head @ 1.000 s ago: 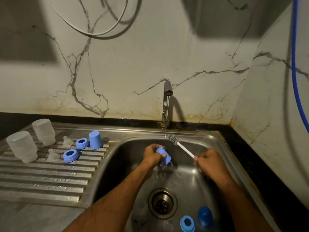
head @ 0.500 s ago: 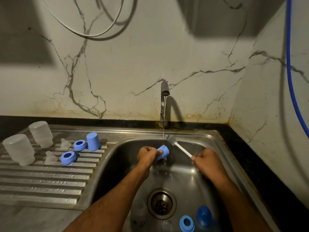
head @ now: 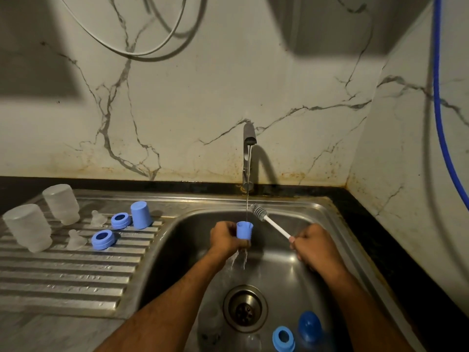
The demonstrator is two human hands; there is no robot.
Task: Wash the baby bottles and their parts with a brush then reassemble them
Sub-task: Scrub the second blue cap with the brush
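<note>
My left hand (head: 225, 238) grips a light blue bottle cap (head: 244, 229) upright, mouth up, under the thin stream from the tap (head: 249, 138); water spills out below it. My right hand (head: 313, 246) holds the white handle of a small brush (head: 269, 219), its grey bristle head raised just right of the cap, apart from it. On the drainboard (head: 63, 270) stand two frosted bottles (head: 28, 227) (head: 61, 204) upside down, two clear teats (head: 98, 217) (head: 75, 239), two blue collar rings (head: 121, 220) (head: 103, 239) and another blue cap (head: 140, 214).
In the sink basin (head: 291, 275), by the drain (head: 245, 308), lie a blue ring (head: 283, 337), a dark blue rounded piece (head: 309, 326) and a clear bottle (head: 212, 326). A blue hose (head: 439, 110) hangs at the right wall; a black counter edge borders the sink.
My left hand has turned the blue cap from lying tilted to upright with its mouth up under the stream. The brush has stayed raised beside it.
</note>
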